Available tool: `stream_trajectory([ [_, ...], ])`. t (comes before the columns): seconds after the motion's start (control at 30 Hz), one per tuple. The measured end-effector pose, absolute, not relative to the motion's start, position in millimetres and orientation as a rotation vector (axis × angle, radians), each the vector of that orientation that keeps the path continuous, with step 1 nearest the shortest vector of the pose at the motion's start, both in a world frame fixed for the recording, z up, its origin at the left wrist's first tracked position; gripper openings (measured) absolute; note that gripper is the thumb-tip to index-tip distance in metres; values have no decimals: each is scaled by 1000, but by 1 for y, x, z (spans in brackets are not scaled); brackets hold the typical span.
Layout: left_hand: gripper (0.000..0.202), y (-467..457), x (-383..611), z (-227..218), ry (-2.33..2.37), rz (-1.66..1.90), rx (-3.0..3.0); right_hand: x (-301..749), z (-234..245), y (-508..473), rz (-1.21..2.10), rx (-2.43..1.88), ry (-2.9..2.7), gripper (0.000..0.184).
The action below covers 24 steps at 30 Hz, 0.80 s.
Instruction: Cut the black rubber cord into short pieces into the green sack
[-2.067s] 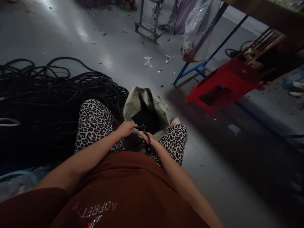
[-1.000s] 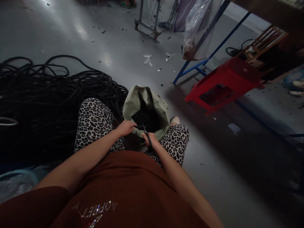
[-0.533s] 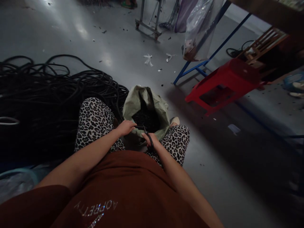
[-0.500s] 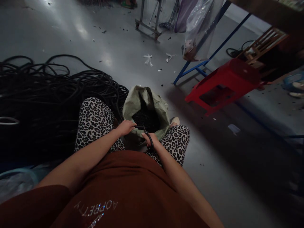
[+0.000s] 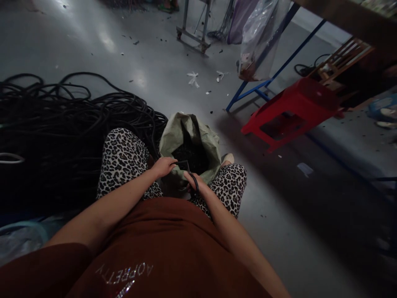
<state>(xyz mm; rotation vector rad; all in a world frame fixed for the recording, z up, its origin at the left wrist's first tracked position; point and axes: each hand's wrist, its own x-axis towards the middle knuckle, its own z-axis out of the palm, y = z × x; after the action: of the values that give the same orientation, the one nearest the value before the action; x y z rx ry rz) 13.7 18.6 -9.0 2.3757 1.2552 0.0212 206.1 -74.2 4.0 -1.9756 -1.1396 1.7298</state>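
Observation:
My left hand [image 5: 164, 167] pinches a short dark length of black cord [image 5: 180, 162] over the mouth of a pale green woven sack [image 5: 170, 134]. Black-handled scissors [image 5: 197, 187] are gripped in my right hand [image 5: 200, 184], their blades pointing up beside the cord's free end. Whether the blades touch the cord is too small to tell. The sack stands open between my knees, with many small black pieces [image 5: 194, 155] inside.
A large heap of black cord [image 5: 77, 111] lies on the floor to my left. Right of the sack are a red plastic stool [image 5: 291, 111] and a blue-legged table [image 5: 254, 89] with a clear plastic bag [image 5: 259, 37]. A light-blue tub [image 5: 37, 227] sits at lower left.
The piece between my hands looks thinner and lies slightly higher than before. The scissors' blades have shifted slightly upward. Both hands stay over the sack's near rim.

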Motion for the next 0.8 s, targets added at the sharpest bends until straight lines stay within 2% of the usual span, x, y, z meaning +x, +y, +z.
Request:
stream_trajectory([
  [0.13, 31, 16, 16, -6, 1236, 15, 2398, 204, 1, -74, 1820, -1841, -1126, 50],
  [0.6, 34, 12, 17, 5, 1083, -139, 2480, 201, 4, -73, 1862, -1811, -1087, 55],
  [0.8, 31, 13, 17, 3, 1046, -118, 2462, 200, 9, -71, 1758, -1889, -1194, 44],
])
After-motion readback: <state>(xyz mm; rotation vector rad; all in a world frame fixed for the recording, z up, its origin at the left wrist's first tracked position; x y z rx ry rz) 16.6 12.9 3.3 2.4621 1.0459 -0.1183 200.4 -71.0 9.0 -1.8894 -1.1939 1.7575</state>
